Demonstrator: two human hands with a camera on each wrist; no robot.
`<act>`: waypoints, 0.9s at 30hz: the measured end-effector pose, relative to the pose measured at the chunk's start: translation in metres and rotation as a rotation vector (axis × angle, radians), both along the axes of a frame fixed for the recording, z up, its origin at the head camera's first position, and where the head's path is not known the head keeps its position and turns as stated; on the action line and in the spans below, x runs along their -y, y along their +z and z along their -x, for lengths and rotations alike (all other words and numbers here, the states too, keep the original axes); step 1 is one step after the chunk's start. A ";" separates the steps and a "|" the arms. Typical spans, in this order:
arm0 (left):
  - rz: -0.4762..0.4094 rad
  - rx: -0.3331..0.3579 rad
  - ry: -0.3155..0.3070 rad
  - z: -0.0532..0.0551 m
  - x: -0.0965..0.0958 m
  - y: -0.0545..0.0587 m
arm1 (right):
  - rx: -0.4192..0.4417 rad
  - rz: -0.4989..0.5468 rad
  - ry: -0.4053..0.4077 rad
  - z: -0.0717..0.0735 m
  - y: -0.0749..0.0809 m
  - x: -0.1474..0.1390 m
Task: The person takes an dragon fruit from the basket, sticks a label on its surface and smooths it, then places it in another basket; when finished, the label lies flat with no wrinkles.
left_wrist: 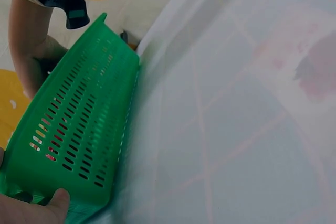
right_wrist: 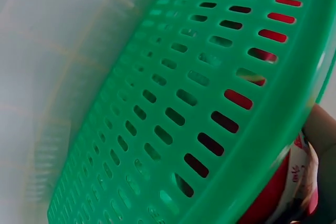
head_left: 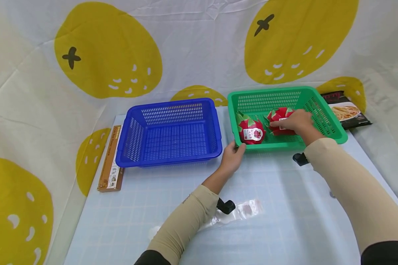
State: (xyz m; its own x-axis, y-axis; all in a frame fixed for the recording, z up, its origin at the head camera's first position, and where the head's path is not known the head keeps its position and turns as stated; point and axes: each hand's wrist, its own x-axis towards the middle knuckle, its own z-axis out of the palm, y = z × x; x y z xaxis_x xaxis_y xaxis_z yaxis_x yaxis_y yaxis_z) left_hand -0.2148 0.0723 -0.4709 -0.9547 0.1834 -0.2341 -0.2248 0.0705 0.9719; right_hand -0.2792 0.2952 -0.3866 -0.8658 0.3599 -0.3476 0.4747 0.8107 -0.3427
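Observation:
Two red dragon fruits with green-tipped scales and white labels lie in a green plastic basket (head_left: 268, 148) at the back right. The left dragon fruit (head_left: 247, 125) sits in the basket's left front corner. Fingers and thumb of my right hand (head_left: 300, 122) hold the right dragon fruit (head_left: 274, 117), covering part of it. In the right wrist view, that dragon fruit (right_wrist: 270, 195) shows behind the basket's rim. My left hand (head_left: 231, 159) grips the basket's left front corner; its thumb (left_wrist: 59, 203) presses the outer wall in the left wrist view.
A blue basket (head_left: 172, 161) stands left of the green one, with a long brown box (head_left: 111, 165) against its left side. Behind the green basket's right end lies a black food packet (head_left: 346, 110). Clear plastic wrapping (head_left: 248, 209) lies near the left forearm.

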 end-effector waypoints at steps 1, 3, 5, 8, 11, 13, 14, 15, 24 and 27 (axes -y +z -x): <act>0.000 0.001 0.001 0.000 0.000 0.000 | 0.008 -0.028 0.020 0.000 0.000 0.001; -0.002 0.003 -0.001 0.000 0.000 -0.001 | 0.024 -0.066 0.053 0.000 0.001 0.003; -0.004 0.005 -0.002 -0.001 0.000 -0.001 | 0.038 -0.089 0.079 -0.001 0.002 0.004; -0.006 0.000 -0.001 -0.002 0.000 0.000 | 0.066 -0.089 0.096 -0.002 0.003 0.004; -0.007 0.001 -0.009 -0.004 -0.001 0.001 | 0.121 -0.092 0.118 -0.003 0.005 0.003; -0.004 0.007 -0.019 -0.006 -0.002 0.001 | 0.166 -0.088 0.125 -0.002 0.006 0.002; -0.005 0.011 -0.024 -0.007 -0.003 0.001 | 0.189 -0.086 0.130 -0.002 0.006 0.001; -0.005 0.015 -0.028 -0.008 -0.003 0.001 | 0.207 -0.081 0.130 -0.002 0.007 0.001; -0.002 -0.015 -0.031 -0.011 -0.003 -0.001 | 0.295 -0.066 0.146 0.000 0.012 0.002; 0.026 -0.028 -0.036 -0.011 -0.003 -0.001 | 0.306 -0.063 0.136 0.000 0.013 0.002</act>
